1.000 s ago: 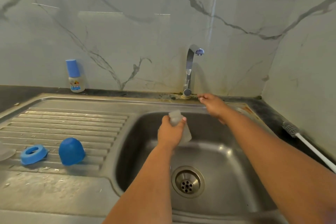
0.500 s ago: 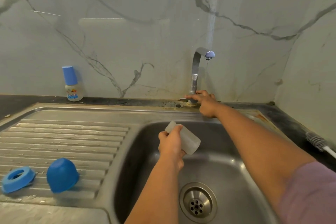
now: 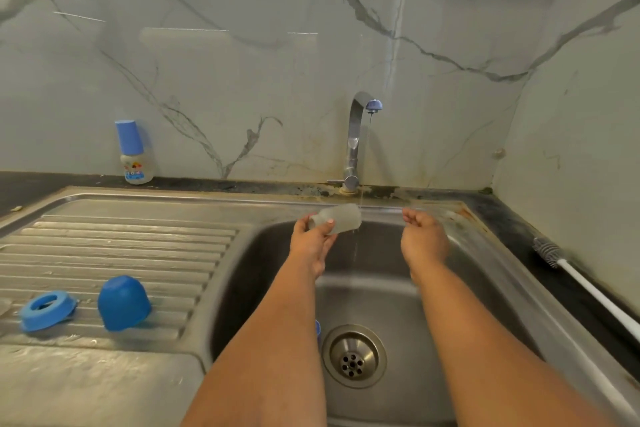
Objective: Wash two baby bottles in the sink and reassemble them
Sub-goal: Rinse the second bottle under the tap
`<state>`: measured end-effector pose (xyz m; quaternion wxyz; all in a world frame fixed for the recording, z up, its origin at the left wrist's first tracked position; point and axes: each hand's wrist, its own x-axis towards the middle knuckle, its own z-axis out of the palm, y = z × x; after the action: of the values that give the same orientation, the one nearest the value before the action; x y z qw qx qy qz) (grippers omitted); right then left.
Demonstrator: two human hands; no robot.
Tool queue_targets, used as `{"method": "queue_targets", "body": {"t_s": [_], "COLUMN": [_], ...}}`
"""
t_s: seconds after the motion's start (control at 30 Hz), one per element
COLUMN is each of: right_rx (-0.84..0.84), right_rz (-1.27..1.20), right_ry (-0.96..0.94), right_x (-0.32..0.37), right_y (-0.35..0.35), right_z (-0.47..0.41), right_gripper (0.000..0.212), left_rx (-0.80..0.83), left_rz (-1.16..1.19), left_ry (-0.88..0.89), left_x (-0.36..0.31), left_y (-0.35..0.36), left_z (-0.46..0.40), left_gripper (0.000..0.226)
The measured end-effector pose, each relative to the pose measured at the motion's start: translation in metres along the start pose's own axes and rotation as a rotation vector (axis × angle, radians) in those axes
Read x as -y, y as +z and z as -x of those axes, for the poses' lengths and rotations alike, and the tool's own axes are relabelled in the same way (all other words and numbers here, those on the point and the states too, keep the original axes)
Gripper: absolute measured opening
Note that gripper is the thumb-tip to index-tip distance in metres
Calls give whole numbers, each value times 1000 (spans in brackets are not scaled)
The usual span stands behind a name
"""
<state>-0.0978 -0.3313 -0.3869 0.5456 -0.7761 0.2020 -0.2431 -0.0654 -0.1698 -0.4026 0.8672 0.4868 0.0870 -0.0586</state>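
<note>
My left hand [image 3: 313, 243] grips a cloudy, capless baby bottle [image 3: 341, 218], held on its side over the sink basin [image 3: 381, 305], its base next to a thin stream from the tap [image 3: 356, 139]. My right hand [image 3: 422, 239] hovers over the basin's right side, fingers loosely curled, holding nothing. A second baby bottle [image 3: 133, 152] with a blue cap stands upright against the back wall. On the ribbed drainboard [image 3: 121, 246] lie a blue screw ring [image 3: 46, 310] and a blue dome cap [image 3: 123, 302]. A small blue part [image 3: 318, 329] peeks out beside my left forearm in the basin.
A bottle brush [image 3: 588, 288] with a white handle lies on the dark counter to the right of the sink. The drain [image 3: 353, 355] sits at the basin's bottom. Marble walls close off the back and right.
My right hand left the tap's base and came down over the basin. Water now runs from the tap. My left hand raised the bottle toward the stream.
</note>
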Motion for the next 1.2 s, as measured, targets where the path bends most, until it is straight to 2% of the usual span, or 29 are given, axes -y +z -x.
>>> {"method": "queue_targets", "body": {"t_s": [0.07, 0.17, 0.33, 0.43, 0.57, 0.63, 0.77, 0.83, 0.93, 1.0, 1.1, 1.2], "right_rx": [23, 98, 211, 307, 515, 509, 277, 309, 493, 463, 322, 417], "right_rz": [189, 311, 592, 773, 729, 730, 871, 878, 792, 786, 871, 787], "right_ry": [-130, -352, -505, -574, -743, -749, -581, -586, -736, -787, -706, -694], "right_x": [-2, 2, -3, 0, 14, 16, 13, 15, 19, 18, 11, 11], "right_y": [2, 6, 16, 22, 29, 29, 17, 17, 31, 32, 22, 27], "right_z": [9, 6, -2, 4, 16, 17, 2, 5, 19, 14, 0, 7], "right_gripper": [53, 62, 80, 78, 64, 61, 66, 66, 58, 58, 62, 59], "left_rx": [13, 6, 63, 117, -1, -13, 74, 75, 61, 57, 92, 98], "left_rz": [14, 83, 13, -39, 46, 83, -37, -51, 26, 95, 66, 54], "left_ry": [-27, -61, -79, -100, -121, -136, -182, -184, -173, -201, -243, -208], "left_x": [2, 0, 3, 6, 1, -4, -7, -5, -8, -10, -9, -8], "left_y": [6, 17, 24, 27, 26, 25, 32, 35, 34, 32, 35, 40], "left_z": [-6, -14, -14, -14, -17, -16, -5, -3, -5, -4, 3, 5], "left_gripper": [47, 46, 33, 32, 32, 28, 25, 22, 29, 34, 36, 33]}}
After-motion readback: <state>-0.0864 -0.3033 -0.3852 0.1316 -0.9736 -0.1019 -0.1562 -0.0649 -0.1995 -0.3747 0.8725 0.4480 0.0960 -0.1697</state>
